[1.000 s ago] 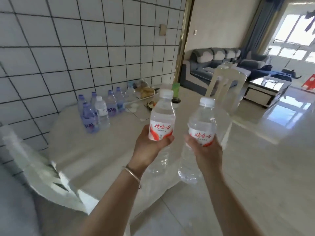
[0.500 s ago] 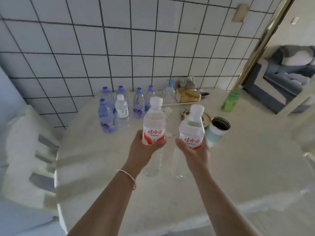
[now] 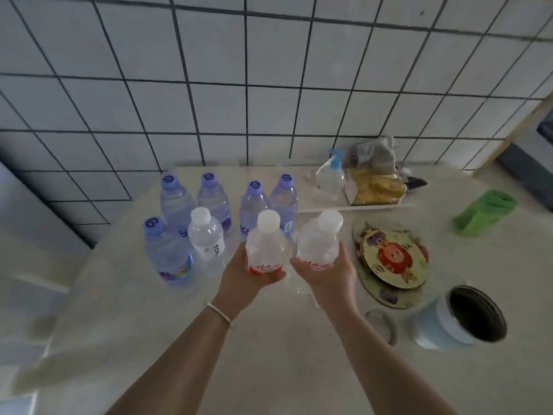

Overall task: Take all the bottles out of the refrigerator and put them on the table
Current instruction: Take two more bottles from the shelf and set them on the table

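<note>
My left hand (image 3: 242,274) grips a clear water bottle with a white cap and red label (image 3: 264,247). My right hand (image 3: 329,274) grips a second bottle of the same kind (image 3: 320,244), side by side with the first over the beige table (image 3: 269,354). Just behind and to the left stand several purple-capped bottles (image 3: 176,199) and one white-capped bottle (image 3: 206,235) in a cluster near the tiled wall. Whether the held bottles touch the tabletop is hidden by my hands.
Right of my hands lie round cartoon-printed coasters (image 3: 392,259), a pale blue open cup on its side (image 3: 457,319) and a green cup (image 3: 484,211). A blue-capped spray bottle (image 3: 330,175) and a snack bag (image 3: 374,187) sit on a tray by the wall.
I have stepped up to the table and both hands have carried the two red-label bottles forward and down, close to the cluster of standing bottles.
</note>
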